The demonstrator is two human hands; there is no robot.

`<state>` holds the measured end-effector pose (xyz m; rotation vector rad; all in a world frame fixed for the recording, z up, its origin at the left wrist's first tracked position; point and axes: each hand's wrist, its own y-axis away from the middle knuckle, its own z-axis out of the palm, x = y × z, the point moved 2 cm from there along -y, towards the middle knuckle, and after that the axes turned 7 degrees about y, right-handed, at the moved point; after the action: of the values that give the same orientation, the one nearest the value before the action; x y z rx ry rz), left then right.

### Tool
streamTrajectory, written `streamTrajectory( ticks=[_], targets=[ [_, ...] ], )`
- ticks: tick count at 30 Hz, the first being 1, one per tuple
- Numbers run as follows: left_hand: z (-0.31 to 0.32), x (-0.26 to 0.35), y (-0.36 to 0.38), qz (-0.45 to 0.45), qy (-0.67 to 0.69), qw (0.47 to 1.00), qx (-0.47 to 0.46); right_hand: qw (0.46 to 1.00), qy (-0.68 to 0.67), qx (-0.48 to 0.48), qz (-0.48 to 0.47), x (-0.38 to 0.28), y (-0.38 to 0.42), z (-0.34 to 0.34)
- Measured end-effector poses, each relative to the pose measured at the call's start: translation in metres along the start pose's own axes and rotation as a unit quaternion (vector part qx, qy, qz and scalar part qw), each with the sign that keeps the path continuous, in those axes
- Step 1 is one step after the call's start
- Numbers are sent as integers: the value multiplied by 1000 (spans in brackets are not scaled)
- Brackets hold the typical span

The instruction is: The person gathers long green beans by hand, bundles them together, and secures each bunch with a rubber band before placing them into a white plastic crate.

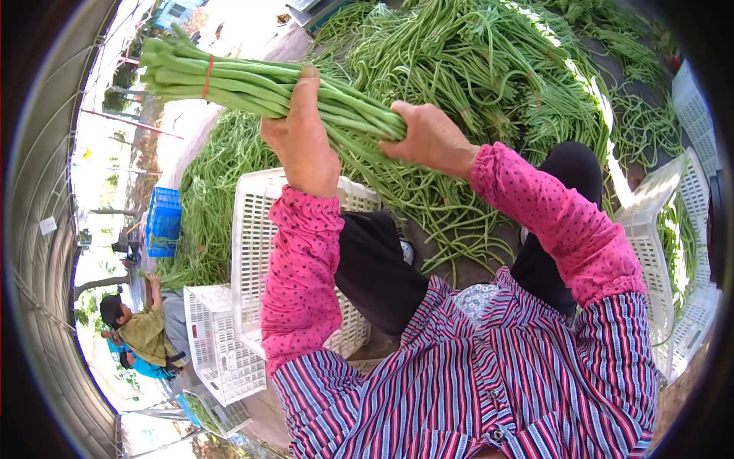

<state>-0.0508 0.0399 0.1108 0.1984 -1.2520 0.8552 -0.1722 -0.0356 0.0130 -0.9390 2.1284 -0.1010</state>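
A thick bundle of long green beans [252,84] is held up in front of me, with a red band [208,76] around it near its left end. My left hand [304,141] grips the middle of the bundle from below, thumb up along its near side. Closed around the bundle's right part is my right hand [430,138]. Some bean ends hang down between the two hands. Behind and below the bundle lies a large heap of loose long beans [474,69].
White plastic crates [252,245] stand left of my legs, another white crate [646,222] holding beans at the right. A blue crate [163,222] lies farther left. Another person [145,333] sits at the far left beside the heap's edge.
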Motion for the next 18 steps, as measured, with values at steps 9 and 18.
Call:
streamTrajectory(
  ticks=[9,18],
  targets=[
    [-23,-8,-9,-147,155,976,-51,986,29,-155,56,44,42,44],
    [-45,5,-11,-115,92,983,-112,967,-196,-166,-7,21,-32,-27]
  ],
)
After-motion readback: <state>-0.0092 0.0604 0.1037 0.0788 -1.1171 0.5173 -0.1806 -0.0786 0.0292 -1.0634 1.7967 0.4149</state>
